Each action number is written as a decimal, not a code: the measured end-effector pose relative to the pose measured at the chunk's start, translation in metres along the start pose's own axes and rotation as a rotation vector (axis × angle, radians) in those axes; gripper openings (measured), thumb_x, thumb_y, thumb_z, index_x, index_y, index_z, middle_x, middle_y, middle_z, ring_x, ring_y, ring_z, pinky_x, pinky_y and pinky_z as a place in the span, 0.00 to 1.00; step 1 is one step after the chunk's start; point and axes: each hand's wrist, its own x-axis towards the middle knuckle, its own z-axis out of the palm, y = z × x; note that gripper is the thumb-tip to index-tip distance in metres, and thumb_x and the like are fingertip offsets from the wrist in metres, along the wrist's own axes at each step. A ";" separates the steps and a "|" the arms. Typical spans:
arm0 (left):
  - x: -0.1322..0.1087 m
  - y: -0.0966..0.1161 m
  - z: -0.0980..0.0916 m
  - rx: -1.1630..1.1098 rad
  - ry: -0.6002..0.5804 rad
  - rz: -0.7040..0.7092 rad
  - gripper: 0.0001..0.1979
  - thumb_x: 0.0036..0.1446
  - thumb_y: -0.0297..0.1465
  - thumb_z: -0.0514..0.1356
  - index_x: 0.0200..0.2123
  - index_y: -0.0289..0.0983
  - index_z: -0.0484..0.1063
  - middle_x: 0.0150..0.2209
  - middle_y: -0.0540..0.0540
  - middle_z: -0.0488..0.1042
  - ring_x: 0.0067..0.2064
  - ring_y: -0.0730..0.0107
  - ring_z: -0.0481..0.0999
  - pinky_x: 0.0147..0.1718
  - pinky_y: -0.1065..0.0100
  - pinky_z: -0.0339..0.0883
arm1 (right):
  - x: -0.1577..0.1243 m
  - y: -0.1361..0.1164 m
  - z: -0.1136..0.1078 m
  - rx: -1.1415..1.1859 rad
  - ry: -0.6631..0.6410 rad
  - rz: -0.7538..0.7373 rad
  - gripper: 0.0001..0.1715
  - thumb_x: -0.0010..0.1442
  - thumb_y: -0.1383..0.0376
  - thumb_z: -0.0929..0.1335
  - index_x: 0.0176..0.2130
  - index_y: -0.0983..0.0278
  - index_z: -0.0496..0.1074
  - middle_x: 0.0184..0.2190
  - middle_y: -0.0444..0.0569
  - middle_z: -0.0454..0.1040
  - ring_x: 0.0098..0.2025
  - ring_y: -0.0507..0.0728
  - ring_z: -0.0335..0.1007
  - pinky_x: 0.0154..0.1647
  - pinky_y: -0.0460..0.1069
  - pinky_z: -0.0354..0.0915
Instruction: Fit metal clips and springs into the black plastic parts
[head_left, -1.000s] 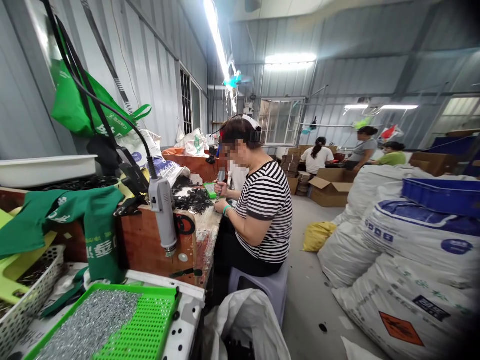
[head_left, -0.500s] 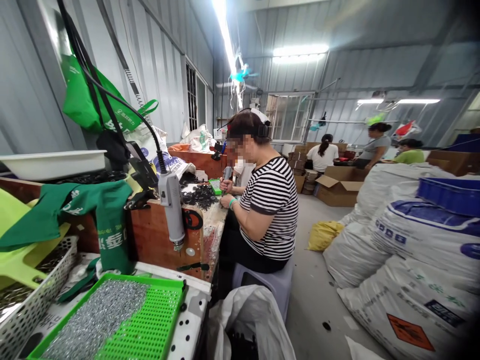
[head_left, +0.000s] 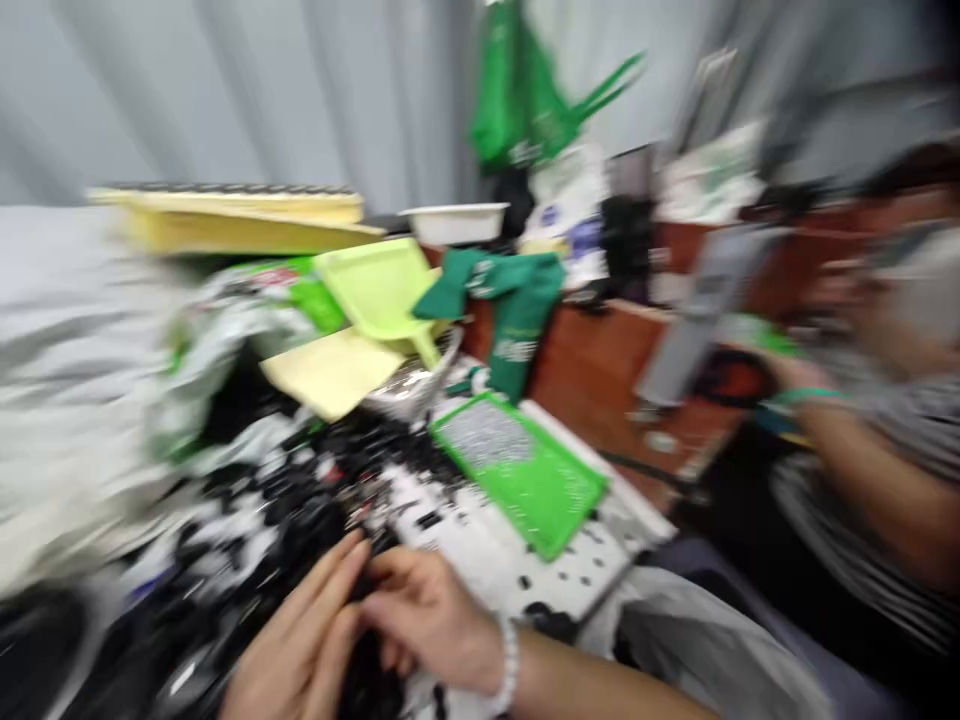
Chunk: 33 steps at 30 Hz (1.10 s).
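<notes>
Both hands meet low in the picture, above a spread of small black parts (head_left: 262, 560). My left hand (head_left: 296, 635) has its fingers fairly straight and pressed together, the thumb close beside them. Against its fingertips is my right hand (head_left: 439, 615), thumb and fingers curled into a pinch, with a pale beaded bracelet (head_left: 510, 665) on the wrist. Whatever lies between the fingers is hidden and blurred. Just beyond the right hand, a green tray (head_left: 551, 495) holds many small silvery pieces (head_left: 487, 432) at its far end.
A light green dustpan (head_left: 379, 285) and a yellow sheet (head_left: 334, 372) lie behind the parts. A grey powered screwdriver (head_left: 701, 315) hangs by a wooden partition (head_left: 577, 355). A co-worker's arm (head_left: 874, 470) is at right, and a white sack (head_left: 697, 620) stands below.
The view has swung left and down from the room to the bench, smearing the picture. Both my hands have come into sight; the tray and co-worker now appear farther right.
</notes>
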 end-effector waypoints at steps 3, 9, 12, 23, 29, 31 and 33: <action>-0.007 0.024 -0.028 0.047 -0.045 -0.182 0.23 0.59 0.27 0.53 0.58 0.42 0.57 0.54 0.45 0.67 0.54 0.65 0.68 0.52 0.65 0.64 | 0.002 0.015 0.010 0.014 -0.059 0.044 0.16 0.57 0.59 0.68 0.42 0.67 0.68 0.19 0.37 0.64 0.17 0.43 0.58 0.17 0.39 0.57; -0.007 0.043 -0.038 -0.079 0.096 -0.343 0.21 0.55 0.31 0.59 0.53 0.37 0.64 0.47 0.41 0.70 0.47 0.64 0.71 0.46 0.65 0.68 | 0.000 0.021 0.011 -0.034 -0.085 0.048 0.18 0.54 0.57 0.69 0.42 0.64 0.69 0.21 0.40 0.67 0.22 0.46 0.62 0.22 0.42 0.61; -0.011 0.044 -0.035 -0.116 0.142 -0.367 0.20 0.53 0.31 0.61 0.50 0.36 0.65 0.43 0.42 0.69 0.45 0.65 0.70 0.43 0.65 0.67 | -0.001 0.025 0.016 -0.085 -0.039 0.009 0.16 0.55 0.57 0.69 0.41 0.63 0.70 0.21 0.41 0.67 0.22 0.48 0.61 0.22 0.44 0.61; -0.018 0.032 -0.045 -0.385 0.026 -0.341 0.22 0.52 0.29 0.62 0.51 0.38 0.64 0.43 0.42 0.68 0.44 0.65 0.68 0.44 0.64 0.64 | 0.002 0.039 0.014 0.159 -0.331 0.235 0.17 0.58 0.55 0.66 0.33 0.68 0.70 0.16 0.41 0.66 0.16 0.46 0.60 0.17 0.42 0.55; -0.019 0.030 -0.059 -0.489 -0.089 -0.313 0.23 0.53 0.26 0.59 0.54 0.38 0.62 0.43 0.41 0.69 0.43 0.64 0.70 0.43 0.63 0.66 | 0.001 0.043 0.022 0.315 -0.401 0.383 0.21 0.55 0.51 0.68 0.34 0.67 0.69 0.20 0.44 0.70 0.13 0.45 0.62 0.13 0.40 0.55; -0.019 0.031 -0.065 -0.501 -0.135 -0.290 0.25 0.53 0.25 0.58 0.55 0.37 0.61 0.43 0.40 0.68 0.43 0.63 0.70 0.43 0.63 0.66 | 0.000 0.041 0.025 0.354 -0.421 0.416 0.22 0.53 0.50 0.69 0.33 0.67 0.69 0.21 0.46 0.71 0.13 0.45 0.62 0.12 0.39 0.55; -0.018 0.032 -0.071 -0.515 -0.174 -0.266 0.26 0.52 0.24 0.57 0.56 0.36 0.60 0.42 0.39 0.69 0.42 0.63 0.70 0.43 0.63 0.66 | -0.001 0.039 0.027 0.381 -0.442 0.435 0.22 0.52 0.50 0.70 0.32 0.68 0.70 0.20 0.46 0.72 0.13 0.45 0.63 0.13 0.39 0.56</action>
